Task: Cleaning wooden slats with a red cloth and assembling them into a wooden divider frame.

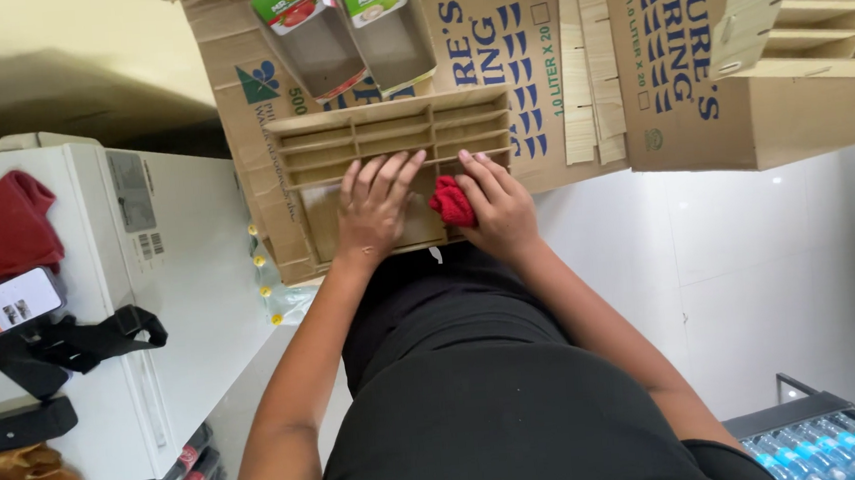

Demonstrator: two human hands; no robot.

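Two hands work one wooden divider tray [391,142]: left hand [373,212] flat, fingers released, steadying it; right hand [498,205] clenched around a red cloth [452,204], pressing.

Hands [375,209] on prob. wooden organizer [392,167]

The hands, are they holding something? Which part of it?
The right hand grips a small red cloth, bunched up at its fingertips. The left hand holds nothing; it lies flat on the wooden divider tray.
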